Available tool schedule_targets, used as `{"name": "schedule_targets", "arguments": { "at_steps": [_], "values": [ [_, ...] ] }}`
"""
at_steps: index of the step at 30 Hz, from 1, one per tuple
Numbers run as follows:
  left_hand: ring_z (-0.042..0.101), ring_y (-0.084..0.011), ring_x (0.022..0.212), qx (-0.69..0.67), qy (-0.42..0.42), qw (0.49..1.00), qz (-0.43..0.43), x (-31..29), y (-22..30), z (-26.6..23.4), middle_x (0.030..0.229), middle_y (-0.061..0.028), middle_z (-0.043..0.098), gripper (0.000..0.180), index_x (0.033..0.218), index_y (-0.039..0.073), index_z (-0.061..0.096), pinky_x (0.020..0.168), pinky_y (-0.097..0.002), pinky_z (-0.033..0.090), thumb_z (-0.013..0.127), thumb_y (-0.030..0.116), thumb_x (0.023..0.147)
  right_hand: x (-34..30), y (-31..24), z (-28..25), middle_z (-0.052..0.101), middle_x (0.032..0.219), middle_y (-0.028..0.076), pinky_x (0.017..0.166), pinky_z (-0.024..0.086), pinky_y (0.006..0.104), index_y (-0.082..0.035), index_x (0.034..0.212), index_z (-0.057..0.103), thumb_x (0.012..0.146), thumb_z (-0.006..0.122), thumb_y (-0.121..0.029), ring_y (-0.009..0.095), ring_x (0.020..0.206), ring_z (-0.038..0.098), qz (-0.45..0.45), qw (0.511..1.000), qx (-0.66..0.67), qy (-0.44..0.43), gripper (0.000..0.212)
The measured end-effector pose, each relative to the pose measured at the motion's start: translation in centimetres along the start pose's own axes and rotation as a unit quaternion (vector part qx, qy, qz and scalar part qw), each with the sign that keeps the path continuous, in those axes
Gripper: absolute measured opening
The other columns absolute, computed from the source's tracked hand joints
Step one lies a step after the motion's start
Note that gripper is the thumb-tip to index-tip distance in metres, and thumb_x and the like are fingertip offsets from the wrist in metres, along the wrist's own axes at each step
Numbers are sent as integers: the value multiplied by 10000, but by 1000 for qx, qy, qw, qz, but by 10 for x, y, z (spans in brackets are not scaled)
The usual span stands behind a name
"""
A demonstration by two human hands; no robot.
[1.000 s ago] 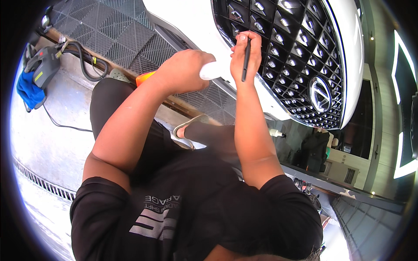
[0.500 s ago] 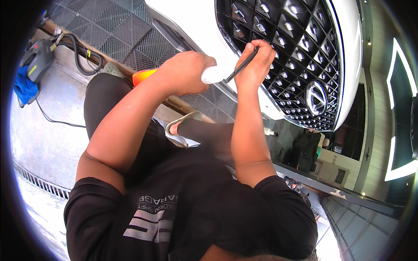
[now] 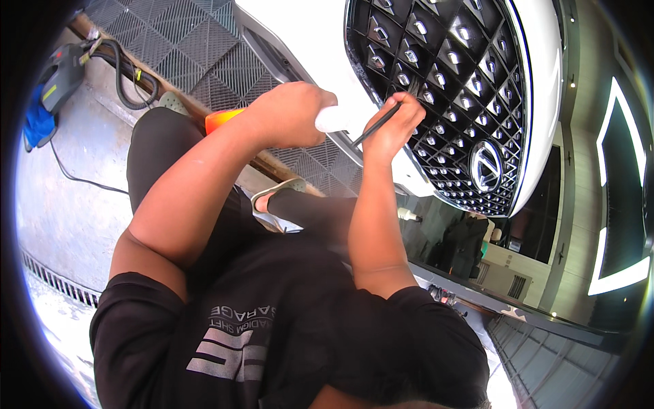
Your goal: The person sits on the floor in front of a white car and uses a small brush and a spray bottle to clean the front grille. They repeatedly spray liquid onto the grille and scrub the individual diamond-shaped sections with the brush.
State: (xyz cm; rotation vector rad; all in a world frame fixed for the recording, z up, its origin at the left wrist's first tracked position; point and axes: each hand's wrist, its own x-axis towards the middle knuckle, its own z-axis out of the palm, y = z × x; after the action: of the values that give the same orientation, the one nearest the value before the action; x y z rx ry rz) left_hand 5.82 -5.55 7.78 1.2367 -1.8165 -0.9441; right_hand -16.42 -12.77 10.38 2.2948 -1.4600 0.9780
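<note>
My right hand [image 3: 392, 129] grips a slim black detailing brush [image 3: 372, 131] by its handle. The brush's dark bristles reach in among the openings of a car's black grille [image 3: 439, 82], which carries small silvery studs and a round emblem. To the left, my left hand [image 3: 296, 116] is closed around something with a rounded white end [image 3: 332, 119]; most of it is hidden by the fingers. An orange and yellow piece [image 3: 221, 121] shows behind my left wrist, and I cannot tell whether it belongs to the same object.
White bumper bodywork [image 3: 306, 41] surrounds the grille. Dark grid floor tiles [image 3: 184, 48] lie at the upper left. A grey machine [image 3: 65, 75] with a black hose [image 3: 122, 85] and a blue cloth [image 3: 39, 126] stands far left. A small white bottle [image 3: 407, 214] is beyond my right forearm.
My right hand has drawn back toward me along the grille's edge, and the brush's bristles now show. The left hand keeps its hold. The whole view has shifted slightly.
</note>
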Motion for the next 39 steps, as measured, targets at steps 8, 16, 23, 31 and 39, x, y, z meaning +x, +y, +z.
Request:
{"name": "schedule_targets", "arguments": {
  "at_steps": [8,16,23,31,39],
  "values": [
    [708,-414,1076,5,-11,1000,-11,-3,2,0,1081,-235,749,454,1190,29,714,952,-500,565,756,188,767,15,-7,-9,651,1038,183,891,509,452,-25,1139,599,1057,639,-241,341,951,643,35,999,27,-3,235],
    [720,-392,1077,18,-20,1000,-15,-5,11,-3,1085,-211,760,472,1232,49,719,955,-480,572,739,184,780,24,-15,-17,643,973,75,726,520,321,-48,1120,540,1115,541,-302,146,746,584,220,947,221,-70,255],
    [718,-383,1102,4,-68,997,-33,-5,15,-10,1132,-210,759,522,1293,26,700,975,-475,568,739,187,797,9,-1,-26,619,1210,119,819,579,361,-73,1396,478,916,634,35,197,976,641,198,937,241,-156,516],
    [716,-382,1125,10,-66,997,-27,-6,18,-13,1161,-220,757,560,1326,14,691,993,-468,567,719,180,792,3,-19,-51,613,1321,145,748,572,330,-130,1586,381,967,610,-23,187,908,643,358,651,651,-153,668],
    [723,-386,1050,2,4,1000,-10,-6,8,1,1073,-186,759,396,1117,22,730,941,-478,577,753,138,739,-29,-13,-65,639,1087,109,523,464,277,-146,1580,358,1088,513,-97,114,612,546,422,745,501,-129,518]
  ]
}}
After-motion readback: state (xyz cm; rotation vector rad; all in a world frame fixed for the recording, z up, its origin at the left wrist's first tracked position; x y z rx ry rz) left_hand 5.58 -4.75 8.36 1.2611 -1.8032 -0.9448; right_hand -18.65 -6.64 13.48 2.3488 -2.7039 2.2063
